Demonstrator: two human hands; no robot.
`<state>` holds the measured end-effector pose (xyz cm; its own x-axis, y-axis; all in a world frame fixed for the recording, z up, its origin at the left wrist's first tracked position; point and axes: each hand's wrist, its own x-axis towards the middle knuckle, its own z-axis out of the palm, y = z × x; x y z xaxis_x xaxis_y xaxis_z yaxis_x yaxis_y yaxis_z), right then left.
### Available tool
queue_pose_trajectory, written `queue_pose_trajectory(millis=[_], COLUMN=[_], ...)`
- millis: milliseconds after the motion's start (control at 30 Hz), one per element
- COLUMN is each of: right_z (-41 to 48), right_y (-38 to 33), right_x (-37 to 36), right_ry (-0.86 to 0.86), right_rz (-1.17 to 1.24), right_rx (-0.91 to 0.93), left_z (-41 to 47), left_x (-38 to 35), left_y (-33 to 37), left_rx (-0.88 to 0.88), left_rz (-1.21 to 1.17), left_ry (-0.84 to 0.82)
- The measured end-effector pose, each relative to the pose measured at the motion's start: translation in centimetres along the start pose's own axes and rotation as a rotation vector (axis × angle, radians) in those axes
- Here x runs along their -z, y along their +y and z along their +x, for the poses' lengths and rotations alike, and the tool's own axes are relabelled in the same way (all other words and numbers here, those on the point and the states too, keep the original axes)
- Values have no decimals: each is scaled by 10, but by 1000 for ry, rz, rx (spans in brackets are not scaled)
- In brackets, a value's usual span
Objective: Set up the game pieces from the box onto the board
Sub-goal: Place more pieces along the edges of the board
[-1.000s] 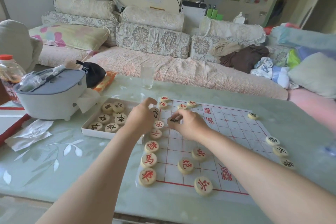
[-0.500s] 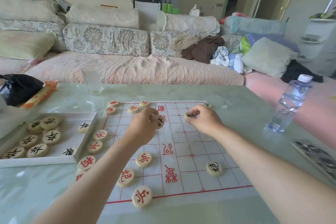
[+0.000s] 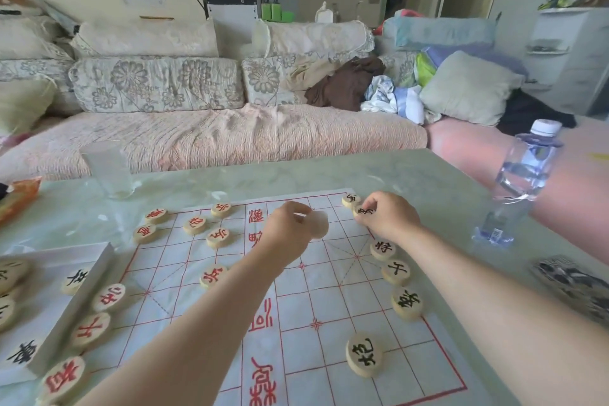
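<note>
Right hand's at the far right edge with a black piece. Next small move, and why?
Probably set it down on the edge line beside the corner piece and let go. The right hand pinches a black-lettered piece just above that edge, where other black pieces already line up. The left hand holds a blurred piece mid-board.

Two bare forearms come in from the bottom edge, and no sleeve, cuff or hem shows anywhere along either one as far as the frame reaches. The left hand [image 3: 287, 230] wears no ring, glove or bandage on the parts that show, and its wrist carries no watch, strap or bracelet. The right hand [image 3: 389, 219] is likewise unadorned, its wrist plain. Fingernails on both look short and unpainted, though the fingertips are small and slightly blurred, so that is hard to tell for sure. Both arms are smooth in outline, with no markings or tattoos visible on their upper surfaces.
</note>
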<state>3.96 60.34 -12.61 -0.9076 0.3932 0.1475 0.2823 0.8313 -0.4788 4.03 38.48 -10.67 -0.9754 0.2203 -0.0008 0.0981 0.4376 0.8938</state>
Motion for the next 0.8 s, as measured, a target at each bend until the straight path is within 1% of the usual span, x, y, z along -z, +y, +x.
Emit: queue_pose_trajectory(millis=[67,167,233,300,333,367,433,500,567,633,700,767,800], right_z=[6,11,13,15,16,15,8,-1,-6,-7,-6,-3,0], right_y=[5,8,4,-6,-13,-21,-39,-54,-64,-69,-71,-71,-70], right_x=[-3,-6,-6,-5,-5,-5,-6,-7,-9,-12,-16,-20,-23], right_ry=[8,-15,19,72,57,5,-163,-276,-309,-342,-332,-280,-247], right_rz=[2,-66,-73,-27,47,153,308,349,375,392,390,361,340], right_rx=[18,47,63,116,153,200,288,360,398,414,412,391,371], left_z=[9,20,26,30,32,34,35,36,37,39,42,46,49], left_x=[-6,-12,-14,-14,-13,-13,-11,-8,-2,4,8,10,11], left_y=[0,-3,-7,-10,-10,-11,-11,-13,-15,-17,-17,-18,-20], left_rx=[44,95,117,134,145,161,192,208,217,224,230,211,170], left_rz=[-72,-130,-160,-178,-184,-198,-224,-219,-239,-308,-338,-261,-130], left_ry=[0,11,9,16,26,37,50,52,49,33,22,33,46])
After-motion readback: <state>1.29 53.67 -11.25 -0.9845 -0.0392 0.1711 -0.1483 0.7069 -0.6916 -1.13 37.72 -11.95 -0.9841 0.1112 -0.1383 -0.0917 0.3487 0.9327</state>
